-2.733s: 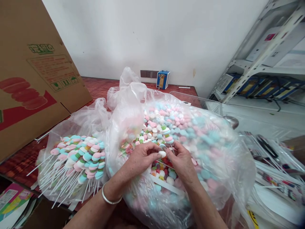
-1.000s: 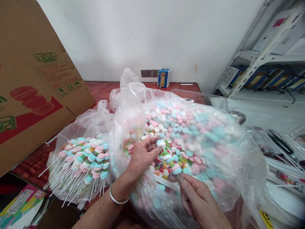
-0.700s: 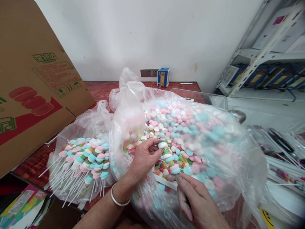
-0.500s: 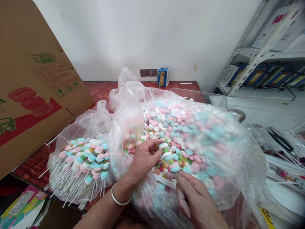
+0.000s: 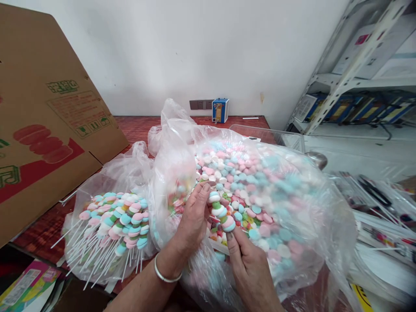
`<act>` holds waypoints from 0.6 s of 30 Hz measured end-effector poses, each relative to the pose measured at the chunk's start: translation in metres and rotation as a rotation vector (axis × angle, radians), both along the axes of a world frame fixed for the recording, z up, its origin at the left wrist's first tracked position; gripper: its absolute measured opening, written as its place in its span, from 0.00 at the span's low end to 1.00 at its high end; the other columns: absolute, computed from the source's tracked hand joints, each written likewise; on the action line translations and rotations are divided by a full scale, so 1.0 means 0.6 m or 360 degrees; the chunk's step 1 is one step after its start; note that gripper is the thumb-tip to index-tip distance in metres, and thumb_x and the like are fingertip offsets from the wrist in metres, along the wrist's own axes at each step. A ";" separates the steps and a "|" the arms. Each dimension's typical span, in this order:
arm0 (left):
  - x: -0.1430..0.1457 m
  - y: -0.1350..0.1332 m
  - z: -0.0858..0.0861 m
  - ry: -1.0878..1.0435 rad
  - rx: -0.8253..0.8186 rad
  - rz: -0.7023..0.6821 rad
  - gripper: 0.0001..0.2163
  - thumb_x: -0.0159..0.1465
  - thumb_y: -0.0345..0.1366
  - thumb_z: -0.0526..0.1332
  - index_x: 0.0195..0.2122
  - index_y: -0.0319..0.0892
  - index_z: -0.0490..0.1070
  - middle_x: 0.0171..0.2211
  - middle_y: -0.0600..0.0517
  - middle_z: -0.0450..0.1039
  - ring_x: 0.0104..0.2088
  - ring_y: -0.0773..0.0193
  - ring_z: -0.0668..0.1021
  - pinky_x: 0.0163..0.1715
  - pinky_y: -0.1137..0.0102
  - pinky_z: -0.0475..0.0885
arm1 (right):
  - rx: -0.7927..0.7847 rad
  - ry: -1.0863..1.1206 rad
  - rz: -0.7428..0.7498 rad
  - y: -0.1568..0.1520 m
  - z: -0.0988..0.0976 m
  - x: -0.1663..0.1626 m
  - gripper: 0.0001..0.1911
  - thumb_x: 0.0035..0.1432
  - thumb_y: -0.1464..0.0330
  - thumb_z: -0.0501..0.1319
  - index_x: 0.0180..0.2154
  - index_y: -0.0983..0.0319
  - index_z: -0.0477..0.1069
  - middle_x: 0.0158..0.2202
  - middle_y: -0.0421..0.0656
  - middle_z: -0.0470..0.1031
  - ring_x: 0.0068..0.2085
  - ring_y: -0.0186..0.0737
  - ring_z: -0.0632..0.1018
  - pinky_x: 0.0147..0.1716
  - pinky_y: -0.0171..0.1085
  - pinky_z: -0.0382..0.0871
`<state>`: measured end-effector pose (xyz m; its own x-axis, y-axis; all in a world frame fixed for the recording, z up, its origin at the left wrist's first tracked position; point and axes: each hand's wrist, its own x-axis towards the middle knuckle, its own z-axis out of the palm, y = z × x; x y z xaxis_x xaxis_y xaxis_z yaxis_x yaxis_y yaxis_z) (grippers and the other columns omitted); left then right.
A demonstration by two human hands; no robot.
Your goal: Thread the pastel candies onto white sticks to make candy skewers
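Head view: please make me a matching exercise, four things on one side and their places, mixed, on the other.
1 cardboard box
2 blue box
3 candy skewer
4 metal shelf

A far right
B by the wall socket at the back
C between left hand and right hand
D far left

Pairs: 1-D, 2-B, 3-C, 4-A

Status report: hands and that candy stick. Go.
Left hand and right hand both pinching candy skewer. Held over open candy bag. Nothing blocking.
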<state>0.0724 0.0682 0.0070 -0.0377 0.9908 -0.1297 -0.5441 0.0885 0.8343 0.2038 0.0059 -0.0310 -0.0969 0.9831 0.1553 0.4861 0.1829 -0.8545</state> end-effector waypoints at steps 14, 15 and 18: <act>0.056 -0.020 0.011 -0.0363 0.0090 0.0218 0.15 0.63 0.45 0.67 0.38 0.45 0.62 0.23 0.61 0.63 0.18 0.76 0.66 0.15 0.81 0.58 | 0.0667 -0.0618 -0.0058 -0.032 -0.020 0.004 0.20 0.74 0.64 0.45 0.42 0.60 0.74 0.25 0.41 0.79 0.22 0.40 0.80 0.22 0.34 0.64; 0.059 -0.024 0.006 -0.0371 0.0094 0.0195 0.15 0.63 0.45 0.67 0.38 0.45 0.62 0.23 0.61 0.63 0.17 0.76 0.65 0.15 0.81 0.59 | 0.0662 -0.0668 -0.0060 -0.038 -0.028 0.009 0.20 0.74 0.65 0.44 0.43 0.60 0.74 0.24 0.41 0.79 0.21 0.40 0.79 0.22 0.35 0.64; 0.073 -0.034 -0.012 -0.0387 0.0148 0.0083 0.15 0.65 0.49 0.64 0.38 0.45 0.61 0.24 0.62 0.63 0.16 0.77 0.64 0.17 0.80 0.63 | 0.0557 -0.0850 -0.0022 -0.049 -0.047 0.022 0.19 0.73 0.65 0.45 0.45 0.60 0.74 0.20 0.40 0.76 0.19 0.42 0.78 0.20 0.36 0.62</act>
<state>0.1160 0.0476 0.0001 -0.0678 0.9965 -0.0498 -0.7313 -0.0157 0.6819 0.2167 -0.0235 -0.0591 -0.2373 0.8847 0.4011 0.8328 0.3978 -0.3848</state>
